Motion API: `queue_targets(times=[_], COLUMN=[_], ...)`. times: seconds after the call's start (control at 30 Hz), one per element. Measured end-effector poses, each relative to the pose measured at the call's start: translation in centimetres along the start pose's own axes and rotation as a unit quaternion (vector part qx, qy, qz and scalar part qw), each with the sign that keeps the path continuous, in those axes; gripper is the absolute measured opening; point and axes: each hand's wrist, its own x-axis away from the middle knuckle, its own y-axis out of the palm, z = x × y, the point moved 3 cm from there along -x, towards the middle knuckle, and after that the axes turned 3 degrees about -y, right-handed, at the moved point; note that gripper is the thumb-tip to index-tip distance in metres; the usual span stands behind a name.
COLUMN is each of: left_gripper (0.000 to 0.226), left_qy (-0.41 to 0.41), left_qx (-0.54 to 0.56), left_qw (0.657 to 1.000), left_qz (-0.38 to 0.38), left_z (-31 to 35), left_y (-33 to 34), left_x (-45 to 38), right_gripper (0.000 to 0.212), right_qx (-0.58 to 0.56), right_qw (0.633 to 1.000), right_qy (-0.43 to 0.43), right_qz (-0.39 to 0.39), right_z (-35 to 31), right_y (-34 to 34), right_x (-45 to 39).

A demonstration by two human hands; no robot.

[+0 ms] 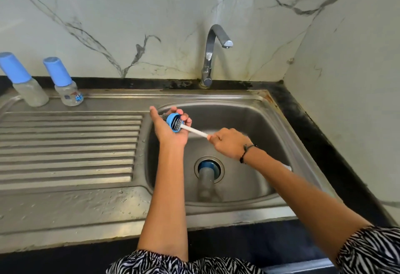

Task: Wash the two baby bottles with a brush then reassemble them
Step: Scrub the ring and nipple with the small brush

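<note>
Two hands work over the steel sink (255, 109). Left hand (167, 129) cups a blue plastic bottle ring (174, 120). Right hand (229, 141) grips the white-handled bristle brush (194, 131) thrust through it.

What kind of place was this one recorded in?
Most likely a home kitchen: a steel sink with a ribbed drainboard, a tap on a dark counter, and marble-look walls.

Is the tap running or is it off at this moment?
Off, as far as can be seen: no stream of water falls from the spout of the tap into the sink basin.
</note>
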Motion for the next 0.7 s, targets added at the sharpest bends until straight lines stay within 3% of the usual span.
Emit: queue_targets(times=[0.07,0.17,0.27,0.37,0.47,0.57,0.63,0.7], left_gripper=[0.061,0.062,0.061,0.071,0.074,0.073,0.074,0.07], left_qy=[-0.008,-0.022,-0.052,-0.064,-0.054,-0.062,-0.056,-0.051], left_qx=[-0.04,-0.096,-0.097,-0.1,-0.008,0.112,0.126,0.108], left_qw=[0.997,0.989,0.988,0.992,0.998,0.991,0.99,0.993], left_qz=[0.058,0.112,0.109,0.051,0.022,-0.028,-0.019,0.015], left_z=[-0.8,-2.4,-4.0,-3.7,-2.3,-1.9,-1.8,-1.6], left_y=[0.3,1.9,2.7,2.1,0.7,-0.2,-0.8,-1.2], left_x=[-0.3,0.1,0.4,0.1,-0.4,-0.4,-0.3,-0.5], right_gripper=[0.043,0.044,0.043,0.046,0.047,0.05,0.046,0.045], right_qx=[0.054,0.043,0.024,-0.114,-0.288,-0.188,-0.061,-0.008], right_qw=[0.997,0.995,0.993,0.988,0.955,0.981,0.998,1.0], right_qy=[0.016,0.055,0.092,0.081,0.078,0.037,0.01,0.014], right_qz=[0.048,0.072,0.075,0.069,0.004,-0.022,-0.004,0.015], right_z=[1.3,2.7,3.4,3.7,2.9,1.5,0.9,1.0], right_y=[1.0,1.8,0.6,-0.2,0.0,1.3,2.4,3.7], right_x=[-0.2,-0.3,-0.8,-0.8,0.4,1.0,0.9,0.4])
